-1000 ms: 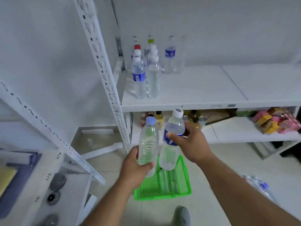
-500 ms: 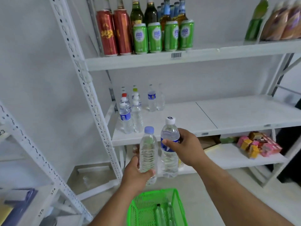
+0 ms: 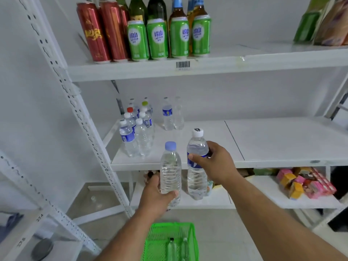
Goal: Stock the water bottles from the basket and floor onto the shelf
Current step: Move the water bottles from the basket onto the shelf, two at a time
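far left, a second rack's white upright (image 3: 62, 219) cuts across my view. next along, on the middle shelf (image 3: 282, 140), i see a tight cluster of stocked water bottles (image 3: 136, 132) at the left end, with two more bottles (image 3: 172, 114) standing near the back wall. so part of the job looks done, and most of that shelf board to the right is bare.

my left hand (image 3: 156, 196) grips a plain bottle with a pale blue cap (image 3: 170, 172) low on its body, held upright in front of the shelf edge. just beside it, my right hand (image 3: 216, 162) wraps around the blue-labelled bottle with a white cap (image 3: 196, 162) at its middle, also upright, its cap above the shelf edge. neither is set down yet.

below, the green basket (image 3: 156, 242) holds at least two more bottles lying down. whether any remain on the floor, i cannot tell from here. above, cans and glass bottles (image 3: 169, 34) fill the top shelf.
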### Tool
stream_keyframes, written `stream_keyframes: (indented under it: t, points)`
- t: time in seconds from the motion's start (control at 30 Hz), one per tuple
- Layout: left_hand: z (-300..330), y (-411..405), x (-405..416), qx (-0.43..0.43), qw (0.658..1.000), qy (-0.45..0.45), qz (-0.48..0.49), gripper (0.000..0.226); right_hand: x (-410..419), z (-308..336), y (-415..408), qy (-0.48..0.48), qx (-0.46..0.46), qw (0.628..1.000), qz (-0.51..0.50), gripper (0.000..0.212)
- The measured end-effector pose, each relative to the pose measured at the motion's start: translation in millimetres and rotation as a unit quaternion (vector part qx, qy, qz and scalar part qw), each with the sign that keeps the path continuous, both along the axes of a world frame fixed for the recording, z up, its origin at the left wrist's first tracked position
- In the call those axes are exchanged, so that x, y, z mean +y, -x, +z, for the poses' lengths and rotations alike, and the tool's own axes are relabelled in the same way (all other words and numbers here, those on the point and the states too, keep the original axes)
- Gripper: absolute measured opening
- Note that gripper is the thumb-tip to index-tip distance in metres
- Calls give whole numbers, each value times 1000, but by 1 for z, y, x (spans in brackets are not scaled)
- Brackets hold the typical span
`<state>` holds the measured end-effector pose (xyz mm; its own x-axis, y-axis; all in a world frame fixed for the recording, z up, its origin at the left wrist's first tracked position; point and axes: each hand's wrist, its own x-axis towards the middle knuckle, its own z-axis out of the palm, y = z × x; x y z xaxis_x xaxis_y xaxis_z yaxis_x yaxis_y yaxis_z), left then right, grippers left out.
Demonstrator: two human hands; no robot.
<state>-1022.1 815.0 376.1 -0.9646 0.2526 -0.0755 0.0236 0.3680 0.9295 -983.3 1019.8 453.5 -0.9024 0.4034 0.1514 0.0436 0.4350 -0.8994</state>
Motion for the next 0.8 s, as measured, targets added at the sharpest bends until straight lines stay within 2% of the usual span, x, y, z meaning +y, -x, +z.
stream_keyframes:
  t: [0.3,0.5,0.8]
  points:
    - [-3,79,37,1,1000,-7,-4,54,35,-1,73,12,7,1000,-7,30]
    - [-11,146,51,-3,1000,3,-16,50,43,1,124,19,-7,1000,-10,28]
    - [-17,207,75,0,1000,8,-20,52,61,-9,192,-19,-48,998,-34,32]
